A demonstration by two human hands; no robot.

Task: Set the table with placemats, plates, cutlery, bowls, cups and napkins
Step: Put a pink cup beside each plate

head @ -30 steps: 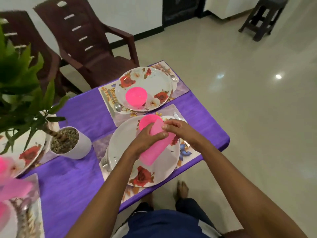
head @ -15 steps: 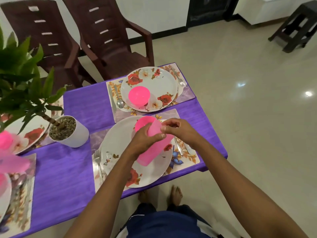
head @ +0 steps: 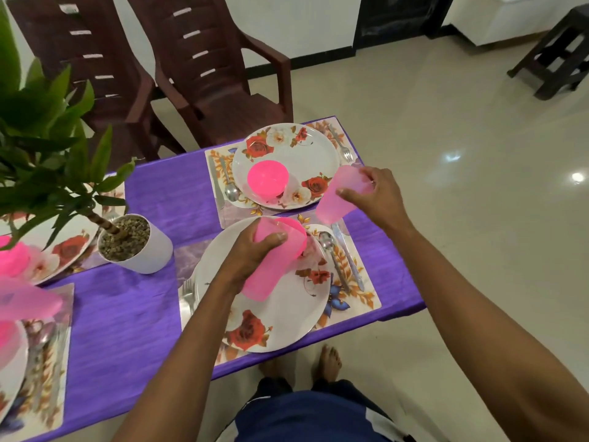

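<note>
Two pink cups, one per hand: left hand [head: 251,250] wrapped round stacked cups [head: 271,260] over near plate [head: 264,291]; right hand [head: 373,193] pinching single cup [head: 339,196] by rim, near table's [head: 127,314] right edge, likely for placing beside far plate [head: 287,164].

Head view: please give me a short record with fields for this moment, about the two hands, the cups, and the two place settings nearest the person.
left hand: left hand grips a pink cup stack, tilted above the near plate
right hand: right hand holds a single pink cup, also tilted
near setting: plate on placemat, fork left, spoon and knife right
far setting: far plate carries a pink bowl
cups placed here: none yet
</note>
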